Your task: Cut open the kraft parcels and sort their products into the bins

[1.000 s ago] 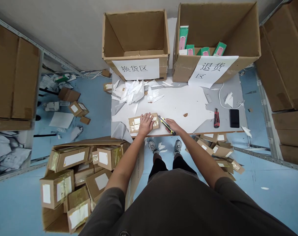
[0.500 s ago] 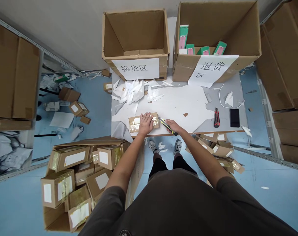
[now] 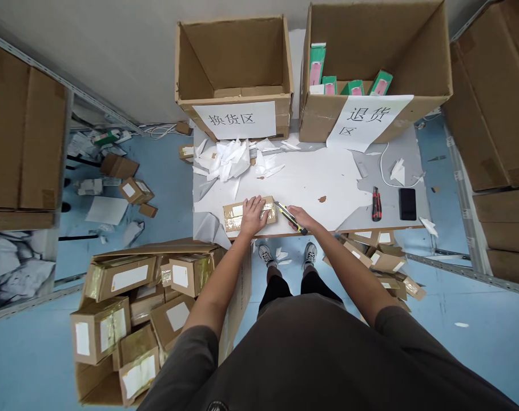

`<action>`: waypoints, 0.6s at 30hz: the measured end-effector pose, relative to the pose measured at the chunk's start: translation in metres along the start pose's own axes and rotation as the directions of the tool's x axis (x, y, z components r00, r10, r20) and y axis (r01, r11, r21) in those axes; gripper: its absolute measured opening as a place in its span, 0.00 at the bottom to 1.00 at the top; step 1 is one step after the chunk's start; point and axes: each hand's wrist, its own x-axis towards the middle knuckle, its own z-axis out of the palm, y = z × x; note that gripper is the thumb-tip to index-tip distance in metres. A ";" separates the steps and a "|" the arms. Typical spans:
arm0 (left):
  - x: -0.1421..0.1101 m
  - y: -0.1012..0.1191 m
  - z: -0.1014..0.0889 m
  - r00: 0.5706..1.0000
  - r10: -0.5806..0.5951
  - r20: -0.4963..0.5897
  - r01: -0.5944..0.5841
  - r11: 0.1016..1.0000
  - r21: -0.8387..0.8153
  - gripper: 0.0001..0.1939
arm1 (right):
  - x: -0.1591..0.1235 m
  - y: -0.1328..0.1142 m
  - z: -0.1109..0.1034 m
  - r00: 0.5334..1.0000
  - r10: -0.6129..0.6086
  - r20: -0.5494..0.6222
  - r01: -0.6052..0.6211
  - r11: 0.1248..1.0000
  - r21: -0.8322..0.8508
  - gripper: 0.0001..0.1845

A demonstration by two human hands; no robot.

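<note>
A small taped cardboard box lies near the front edge of the table, a white label on its top. My left hand rests flat across the top of this box, fingers stretched out and thumb apart. In my right hand is a yellow-and-black utility knife, gripped with the fingers wrapped round its handle. Its blade points up and left, at the box's right end; whether the tip touches the cardboard I cannot tell.
Two large cartons with paper signs, the left carton and the right carton, stand at the back. Crumpled white paper, a red-and-black knife and a phone lie on the table. A big carton of parcels stands lower left.
The view has shifted very slightly. Both hands, the box and the knife keep nearly the same places.
</note>
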 end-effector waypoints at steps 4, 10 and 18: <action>0.001 -0.003 0.001 1.000 -0.009 0.009 0.009 1.000 -0.003 0.25 | 0.003 -0.002 0.005 1.000 0.010 -0.007 -0.010 1.000 0.021 0.23; 0.001 -0.003 0.002 1.000 0.001 0.002 -0.001 1.000 -0.011 0.26 | 0.005 0.001 0.005 1.000 0.008 -0.001 -0.008 1.000 0.022 0.23; -0.001 -0.003 0.002 1.000 0.001 0.007 -0.001 1.000 0.007 0.24 | 0.006 -0.002 0.001 0.999 -0.029 0.015 0.031 0.992 -0.125 0.23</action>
